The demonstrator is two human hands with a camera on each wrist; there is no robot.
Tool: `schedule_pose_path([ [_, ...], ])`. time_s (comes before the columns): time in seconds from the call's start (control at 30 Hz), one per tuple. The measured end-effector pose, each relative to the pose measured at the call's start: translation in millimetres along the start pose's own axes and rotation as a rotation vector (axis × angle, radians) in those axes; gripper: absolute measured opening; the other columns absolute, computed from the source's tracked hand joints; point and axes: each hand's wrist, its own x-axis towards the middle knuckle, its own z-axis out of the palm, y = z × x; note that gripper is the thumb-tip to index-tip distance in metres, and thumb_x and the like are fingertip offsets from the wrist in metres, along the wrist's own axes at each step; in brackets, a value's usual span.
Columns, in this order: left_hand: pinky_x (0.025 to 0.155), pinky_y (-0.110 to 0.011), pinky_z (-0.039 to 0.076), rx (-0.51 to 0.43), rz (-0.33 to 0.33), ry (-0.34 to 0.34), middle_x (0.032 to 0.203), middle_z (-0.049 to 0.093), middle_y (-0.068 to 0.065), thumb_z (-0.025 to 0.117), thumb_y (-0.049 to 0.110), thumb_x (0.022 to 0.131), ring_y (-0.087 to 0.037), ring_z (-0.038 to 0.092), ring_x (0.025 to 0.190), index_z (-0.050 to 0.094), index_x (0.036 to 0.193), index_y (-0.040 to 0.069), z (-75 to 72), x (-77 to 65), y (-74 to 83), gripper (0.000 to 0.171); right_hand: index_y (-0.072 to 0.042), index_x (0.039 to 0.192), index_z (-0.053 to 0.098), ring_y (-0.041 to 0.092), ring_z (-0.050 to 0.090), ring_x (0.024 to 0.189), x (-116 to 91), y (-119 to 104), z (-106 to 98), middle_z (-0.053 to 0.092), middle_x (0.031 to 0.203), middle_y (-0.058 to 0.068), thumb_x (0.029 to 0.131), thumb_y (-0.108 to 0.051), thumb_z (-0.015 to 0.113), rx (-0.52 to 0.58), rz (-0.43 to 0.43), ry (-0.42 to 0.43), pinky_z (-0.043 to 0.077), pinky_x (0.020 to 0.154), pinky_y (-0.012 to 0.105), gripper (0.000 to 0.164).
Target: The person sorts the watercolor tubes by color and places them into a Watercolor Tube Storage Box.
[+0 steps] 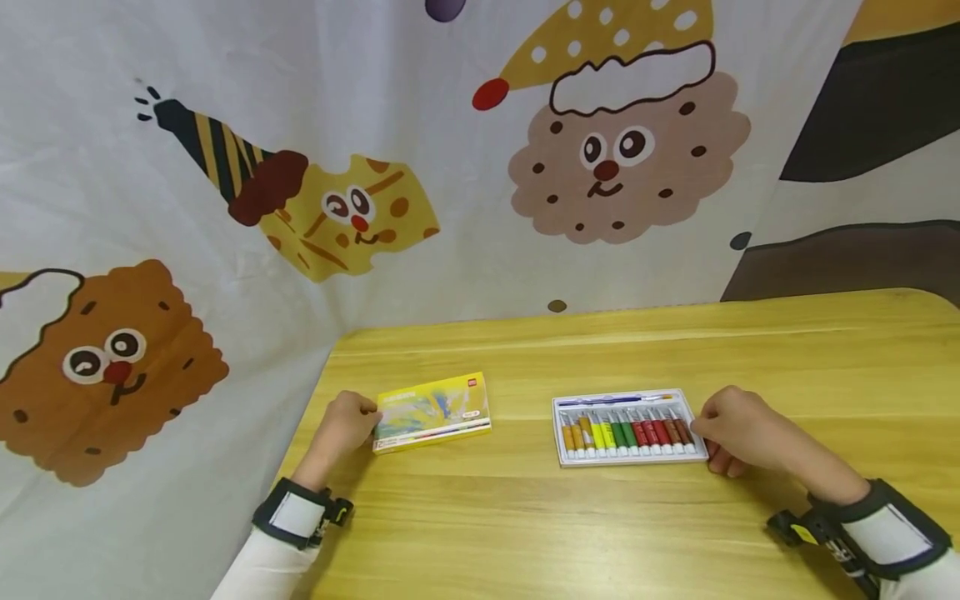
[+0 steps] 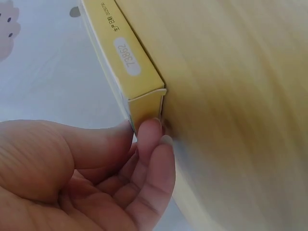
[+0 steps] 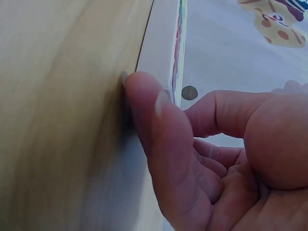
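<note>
A flat yellow paint box (image 1: 433, 410) lies slightly askew on the table, and my left hand (image 1: 347, 427) pinches its left end between thumb and fingers. In the left wrist view, the yellow side of the box shows a white label with printed numbers. To the right is a white tray (image 1: 558, 437) with a row of paint tubes (image 1: 627, 433), running from ochre and yellow through green and red to brown. A thin paintbrush (image 1: 611, 401) lies along the tray's far side. My right hand (image 1: 742, 429) grips the tray's right edge, thumb on top and fingertips low against its side.
The light wood table (image 1: 510, 533) ends at a hanging white cloth (image 1: 457, 250) printed with cartoon biscuits and cheese. A strip of bare tabletop separates the box from the tray. Both wrists wear black straps with small cameras.
</note>
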Motion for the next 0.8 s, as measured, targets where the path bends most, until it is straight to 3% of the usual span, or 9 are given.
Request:
schedule_pose_path([
  [0.2,0.054,-0.03,0.045,-0.035,0.027,-0.026,0.078,0.065,-0.011,0.064,-0.002,0.099,-0.018,0.059,0.058,0.075,0.096,-0.006,6.5,-0.9,9.7,0.012,0.003,0.087,0.066,0.018,0.065,0.055,2.6,3.0,-4.7,0.063,0.065,0.009,0.101,-0.009,0.055,0.01,0.016,0.009,0.058,0.052,0.036,0.022],
  [0.33,0.055,-0.029,0.049,-0.058,0.034,-0.045,0.088,0.07,-0.015,0.065,-0.003,0.099,-0.019,0.064,0.062,0.075,0.108,-0.009,13.3,-2.4,17.3,0.015,0.003,0.086,0.065,0.019,0.065,0.055,2.8,4.8,-5.6,0.063,0.066,0.009,0.101,-0.009,0.055,0.017,0.02,0.013,0.058,0.052,0.036,0.021],
  [0.53,0.055,-0.029,0.047,-0.074,0.065,-0.068,0.08,0.068,-0.011,0.068,-0.003,0.098,-0.02,0.064,0.06,0.076,0.103,-0.006,22.7,-3.2,30.6,0.01,0.003,0.087,0.065,0.019,0.065,0.056,2.2,4.9,-5.9,0.063,0.066,0.009,0.101,-0.009,0.055,0.02,0.02,0.019,0.059,0.053,0.037,0.021],
  [0.8,0.052,-0.027,0.042,-0.106,0.076,-0.097,0.069,0.065,-0.008,0.069,-0.002,0.097,-0.02,0.06,0.057,0.076,0.097,-0.004,33.6,-1.9,41.5,0.008,0.009,0.104,0.063,0.021,0.067,0.056,2.3,4.4,-4.3,0.065,0.065,0.01,0.102,-0.008,0.057,0.024,0.002,0.022,0.059,0.052,0.038,0.018],
])
